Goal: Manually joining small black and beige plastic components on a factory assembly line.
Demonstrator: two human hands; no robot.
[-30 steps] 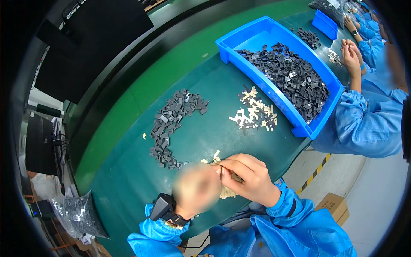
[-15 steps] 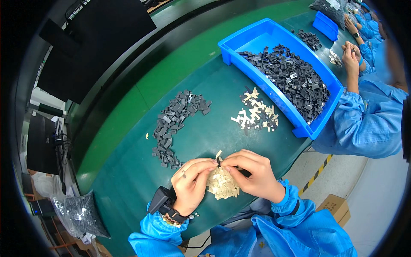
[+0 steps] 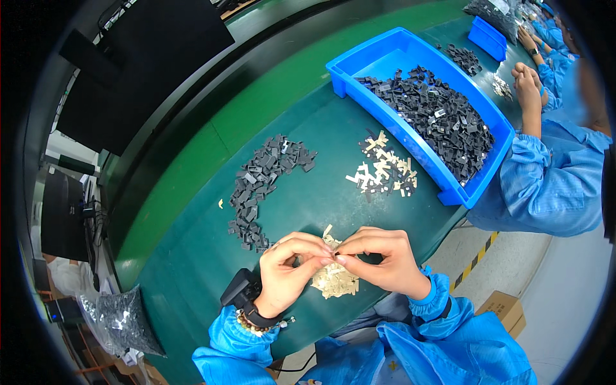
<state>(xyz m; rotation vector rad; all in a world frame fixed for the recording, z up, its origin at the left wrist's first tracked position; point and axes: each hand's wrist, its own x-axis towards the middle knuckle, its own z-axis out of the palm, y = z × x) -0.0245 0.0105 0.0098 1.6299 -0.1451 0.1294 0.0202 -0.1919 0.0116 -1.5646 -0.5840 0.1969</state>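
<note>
A small dark part [image 3: 334, 256] is the thing in hand, held at the meeting fingertips over the near part of the table; only a speck of it shows, so its shape and facing cannot be told. The left hand [image 3: 282, 266], at its nine o'clock, and the right hand [image 3: 387, 263], at its three, both pinch at it, thumb against forefinger, tips nearly touching. Working well here would seem to call for a light, level pinch, one hand steadying while the other presses, with the tips parted enough to see the edges; too hard a squeeze could flick so small a piece away. The pile of pale pieces [image 3: 335, 283] lies at six o'clock just beneath, the curved heap of dark grey pieces [image 3: 263, 163] between ten and eleven, the mixed black-and-pale cluster [image 3: 385, 168] at one, and the blue tray [image 3: 399, 130] beyond it. Half a second ago a dark strip stood plainly between the fingertips; now the fingers cover it and the left hand's thumb has come up close to the right's. The heaps look unchanged.
</note>
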